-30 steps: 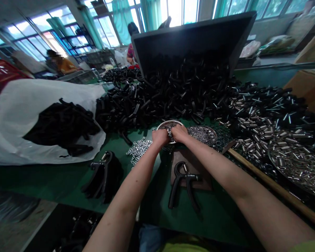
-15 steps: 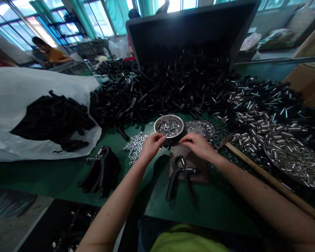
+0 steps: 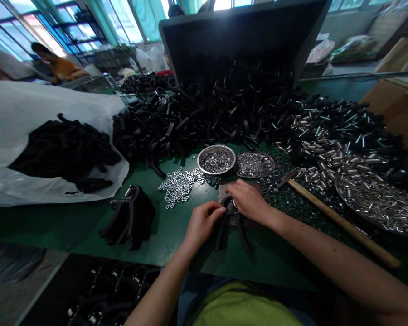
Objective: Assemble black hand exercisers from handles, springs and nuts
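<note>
A black hand grip strengthener (image 3: 240, 228) with a metal spring lies in front of me, its looped top on a flat brown plate (image 3: 223, 189) and its two handles spread toward me. At the left of the loop, my left hand (image 3: 204, 222) is closed in a pinch; anything between the fingertips is too small to make out. My right hand (image 3: 248, 201) bends over the loop and spring from the right, its fingers curled together. It covers part of the strengthener, and what its fingertips hold is hidden.
Beyond the hands stand a metal bowl (image 3: 216, 159) and a shallow dish (image 3: 255, 164) of small parts. Loose nuts (image 3: 180, 185) lie left, beside stacked strengtheners (image 3: 131, 219). A wooden-handled hammer (image 3: 343, 222) and springs (image 3: 326, 158) lie right. Black handles (image 3: 204, 108) are heaped behind.
Both hands have come back from near the metal bowl to the strengthener. The right hand now covers its spring, and the left pinches beside its loop.
</note>
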{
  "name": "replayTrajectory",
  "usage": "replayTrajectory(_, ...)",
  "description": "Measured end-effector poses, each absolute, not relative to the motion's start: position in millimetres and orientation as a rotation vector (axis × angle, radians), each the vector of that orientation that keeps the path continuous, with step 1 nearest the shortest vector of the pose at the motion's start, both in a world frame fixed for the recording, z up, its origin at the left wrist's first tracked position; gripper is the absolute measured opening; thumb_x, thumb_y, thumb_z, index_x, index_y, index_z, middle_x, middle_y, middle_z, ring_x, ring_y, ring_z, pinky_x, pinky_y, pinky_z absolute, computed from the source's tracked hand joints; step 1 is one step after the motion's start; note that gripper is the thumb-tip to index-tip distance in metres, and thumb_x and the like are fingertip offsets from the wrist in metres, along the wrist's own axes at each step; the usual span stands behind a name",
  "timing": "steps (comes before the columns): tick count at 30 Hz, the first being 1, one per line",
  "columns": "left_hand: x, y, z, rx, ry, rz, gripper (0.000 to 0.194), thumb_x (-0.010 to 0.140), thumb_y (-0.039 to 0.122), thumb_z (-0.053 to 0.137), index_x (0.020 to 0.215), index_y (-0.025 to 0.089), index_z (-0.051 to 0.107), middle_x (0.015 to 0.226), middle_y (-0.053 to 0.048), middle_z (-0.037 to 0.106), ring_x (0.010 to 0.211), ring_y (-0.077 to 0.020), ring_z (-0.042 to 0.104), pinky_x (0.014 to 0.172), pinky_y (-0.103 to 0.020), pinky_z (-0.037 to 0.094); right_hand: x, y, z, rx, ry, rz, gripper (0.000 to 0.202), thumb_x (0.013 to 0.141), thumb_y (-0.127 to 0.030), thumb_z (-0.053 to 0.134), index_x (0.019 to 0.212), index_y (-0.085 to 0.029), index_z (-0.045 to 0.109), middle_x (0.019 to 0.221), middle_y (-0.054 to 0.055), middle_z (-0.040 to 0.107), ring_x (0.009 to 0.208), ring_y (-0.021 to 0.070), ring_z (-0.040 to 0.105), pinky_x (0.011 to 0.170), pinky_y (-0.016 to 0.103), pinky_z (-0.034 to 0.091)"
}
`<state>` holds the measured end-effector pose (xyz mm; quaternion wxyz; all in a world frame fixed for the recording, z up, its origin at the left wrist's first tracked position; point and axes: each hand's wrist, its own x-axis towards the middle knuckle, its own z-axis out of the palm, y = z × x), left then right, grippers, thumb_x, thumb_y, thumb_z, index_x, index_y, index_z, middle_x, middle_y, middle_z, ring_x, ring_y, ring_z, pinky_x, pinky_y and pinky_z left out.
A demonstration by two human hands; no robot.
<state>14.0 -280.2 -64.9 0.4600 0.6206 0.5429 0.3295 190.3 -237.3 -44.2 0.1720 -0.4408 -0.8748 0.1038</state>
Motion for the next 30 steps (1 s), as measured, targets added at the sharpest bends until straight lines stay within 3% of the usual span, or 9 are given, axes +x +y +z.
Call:
replayTrajectory(3,23.5,-276.9,-62.2,1.802,1.407,0.784,0.016,0.084,0.03,0.056,0.078,0.018,0.065,0.079,-0.002,0.065,0.075,-0.0155,0.059,0.069,-0.025,0.042,189.5,-244.1,-42.5,-1.15,-2.703,0.164,0.016,0.086,-0.014,0.048,0.091,-0.014,0.063,0.085,0.01,0.064,0.09,0.0232,0.053,0.074,0.034,0.043)
replayTrajectory(9,33.8,-275.3,-62.7,2.116,1.444,0.637,0.011,0.086,0.025,0.054,0.082,0.018,0.062,0.082,-0.003,0.063,0.078,-0.0151,0.058,0.069,-0.024,0.042,269.5,-260.9,-45.8,-1.461,-2.387,0.02,0.035,0.087,-0.014,0.043,0.119,-0.016,0.056,0.113,0.011,0.062,0.107,0.0236,0.049,0.092,0.038,0.039)
replayTrajectory(12,35.0,-276.8,-62.0,2.371,1.45,0.524,0.015,0.09,0.025,0.049,0.087,0.018,0.061,0.087,-0.005,0.063,0.082,-0.0169,0.056,0.072,-0.026,0.042,326.8,-276.3,-52.9,-1.953,-2.213,-0.327,0.036,0.088,-0.028,0.047,0.119,-0.013,0.055,0.103,0.016,0.06,0.097,0.0293,0.051,0.081,0.04,0.042)
replayTrajectory(15,36.5,-279.7,-61.2,2.581,1.409,0.393,0.02,0.093,0.026,0.042,0.091,0.019,0.061,0.091,-0.005,0.063,0.084,-0.0173,0.055,0.073,-0.027,0.041,363.6,-287.4,-65.9,-2.233,-2.151,-0.445,0.034,0.087,-0.036,0.048,0.111,-0.014,0.057,0.092,0.015,0.058,0.086,0.0283,0.052,0.07,0.037,0.042)
replayTrajectory(20,37.3,-286.0,-64.4,2.527,1.512,0.409,0.028,0.094,0.037,0.037,0.09,0.022,0.061,0.09,-0.004,0.062,0.084,-0.016,0.053,0.07,-0.025,0.04,378.6,-282.7,-75.0,-2.236,-2.119,-0.331,0.024,0.091,-0.024,0.037,0.101,-0.013,0.056,0.089,0.013,0.059,0.081,0.0234,0.055,0.067,0.033,0.04)
replayTrajectory(24,38.5,-289.6,-60.4,2.541,1.55,0.319,0.026,0.094,0.035,0.037,0.091,0.024,0.061,0.092,-0.004,0.061,0.086,-0.0171,0.052,0.068,-0.025,0.041,377.7,-277.9,-70.8,-2.188,-2.255,-0.287,0.028,0.089,-0.038,0.045,0.103,-0.016,0.056,0.089,0.012,0.059,0.081,0.0249,0.055,0.064,0.033,0.041)
replayTrajectory(26,38.7,-293.0,-56.2,2.561,1.537,0.292,0.025,0.094,0.032,0.037,0.092,0.025,0.061,0.093,-0.004,0.061,0.089,-0.0179,0.052,0.069,-0.026,0.042,375.9,-278.7,-70.4,-2.206,-2.273,-0.332,0.028,0.088,-0.037,0.046,0.105,-0.016,0.056,0.088,0.011,0.059,0.083,0.0261,0.056,0.064,0.034,0.041)
replayTrajectory(30,35.7,-306.9,-53.8,2.462,1.64,0.3,0.029,0.09,0.027,0.044,0.117,0.031,0.054,0.107,-0.006,0.055,0.092,-0.0191,0.054,0.064,-0.025,0.045,369.8,-284.6,-63.7,-2.264,-2.135,-0.399,0.032,0.091,-0.029,0.037,0.111,-0.014,0.057,0.092,0.015,0.058,0.078,0.0261,0.057,0.06,0.034,0.042)
